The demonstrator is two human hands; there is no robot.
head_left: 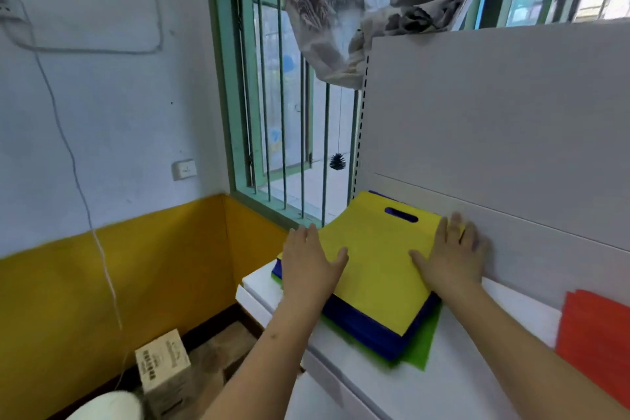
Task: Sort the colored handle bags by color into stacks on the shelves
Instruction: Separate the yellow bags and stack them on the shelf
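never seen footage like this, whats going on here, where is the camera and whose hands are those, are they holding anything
There is no machine here: a person wears one wide-angle camera on the head, and it looks forward and down at their own two bare hands. That is why the arms enter from the bottom of the picture.

In front of them is a white shelf against a pale back panel. On it lies a mixed pile of flat handle bags: a yellow bag on top, blue bags under it, and a green bag at the bottom. An orange-red stack lies apart at the right edge.

The left hand and the right hand both lie flat, fingers straight, on the sides of the yellow bag. Neither grips anything; they only rest or press on it.

To the left are a barred window and a wall.
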